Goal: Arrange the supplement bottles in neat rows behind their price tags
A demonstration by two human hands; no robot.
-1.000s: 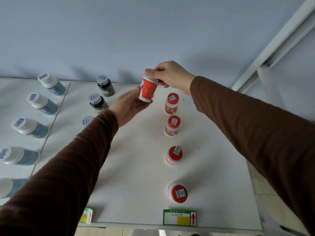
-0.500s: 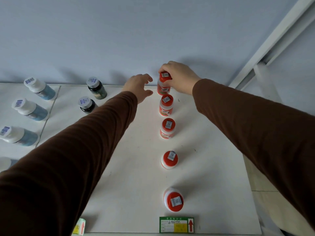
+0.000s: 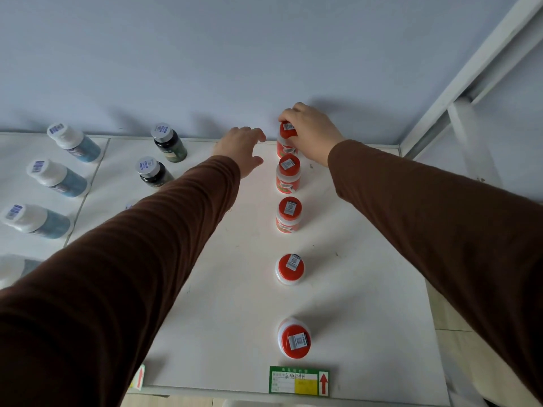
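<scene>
Several red-capped white bottles stand in one row on the white shelf (image 3: 229, 304), running back from a green price tag (image 3: 299, 380) at the front edge. My right hand (image 3: 311, 132) grips the cap of the rearmost red-capped bottle (image 3: 285, 142), which stands upright near the back wall. The nearest bottle of that row (image 3: 294, 339) sits just behind the tag. My left hand (image 3: 241, 148) hovers left of the row with relaxed fingers, holding nothing.
Two dark bottles with silver caps (image 3: 169, 142) stand left of my left arm. Blue bottles with white caps (image 3: 57, 177) form a row on the far left panel. A second price tag (image 3: 139, 377) sits at the front edge. A white frame post (image 3: 458, 92) rises at right.
The red-capped bottle went from between both hands down onto the shelf at the back of the row. My left hand let go and moved left; my right hand still grips its cap.
</scene>
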